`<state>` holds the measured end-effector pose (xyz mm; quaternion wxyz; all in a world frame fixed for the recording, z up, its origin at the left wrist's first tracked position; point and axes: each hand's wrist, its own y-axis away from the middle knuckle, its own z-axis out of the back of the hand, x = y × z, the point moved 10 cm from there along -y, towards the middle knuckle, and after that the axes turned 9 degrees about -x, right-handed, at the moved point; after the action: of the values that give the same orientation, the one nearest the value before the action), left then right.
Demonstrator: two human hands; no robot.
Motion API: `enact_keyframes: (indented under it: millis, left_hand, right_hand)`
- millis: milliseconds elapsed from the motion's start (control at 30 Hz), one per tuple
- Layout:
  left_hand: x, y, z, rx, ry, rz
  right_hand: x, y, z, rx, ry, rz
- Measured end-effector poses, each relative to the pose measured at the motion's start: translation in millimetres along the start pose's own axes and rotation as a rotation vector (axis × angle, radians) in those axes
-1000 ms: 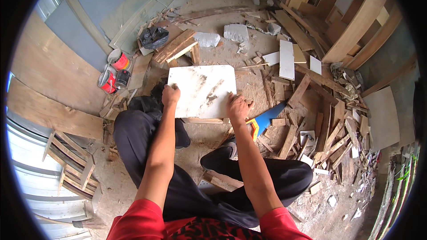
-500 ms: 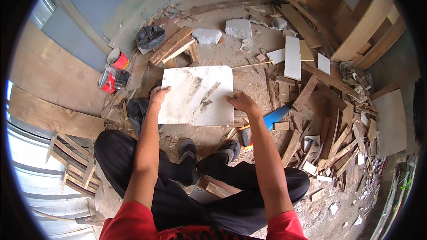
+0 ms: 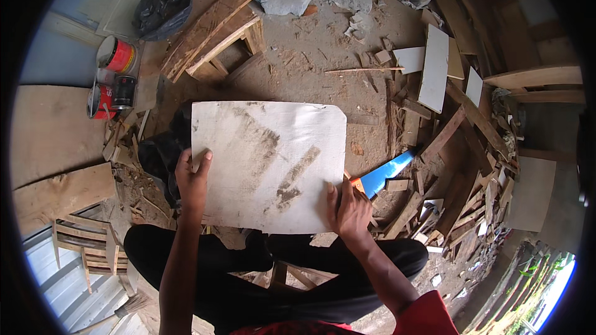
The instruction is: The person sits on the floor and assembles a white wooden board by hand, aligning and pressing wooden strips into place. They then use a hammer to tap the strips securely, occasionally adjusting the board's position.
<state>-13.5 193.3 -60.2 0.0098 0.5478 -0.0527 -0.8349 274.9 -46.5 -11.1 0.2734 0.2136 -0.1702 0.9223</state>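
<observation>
White board, stained, one far corner clipped; gripped at both side edges, in front of the seated person's knees.
Left to right, by the board: red cans, beyond its left side; left hand, closed on the left edge, thumb on the face, fingers partly hidden; right hand, closed on the right edge near the near corner; blue-bladed saw, just off its right side; wood scraps, farther right. Step, as judged: handling the board two-handed; moving it calls for even grip, clear of the saw.
</observation>
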Motion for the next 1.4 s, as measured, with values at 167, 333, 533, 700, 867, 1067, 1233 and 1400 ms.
enact_keyframes:
  millis: [167,333,533,700,867,1067,1233,1400]
  left_hand:
    - [-5,-6,-2,-0.015,0.012,-0.028]
    - [-24,-9,-1,-0.025,0.081,-0.124]
    - [-44,-2,-16,-0.125,-0.895,-0.258]
    - [-43,7,2,-0.278,-1.1,-0.318]
    - [-129,97,-85,-0.027,-0.987,-0.772]
    - [-83,127,-123,0.14,-0.778,-0.745]
    - [-81,134,-130,0.155,-0.744,-0.788]
    - [-88,127,-127,0.114,-0.775,-0.862]
  right_hand:
    - [12,-8,9,-0.117,0.029,0.125]
    - [2,-4,4,-0.103,0.086,0.051]
    - [-11,-2,-4,-0.074,0.107,-0.033]
    - [-9,-2,-25,0.017,0.052,-0.122]
    - [-40,-11,-25,0.091,-0.097,-0.215]
    - [-35,-14,-32,0.273,-0.126,-0.223]
    - [-48,-10,-7,-0.077,-0.325,-0.249]
    - [-33,-1,-5,-0.088,-0.28,-0.228]
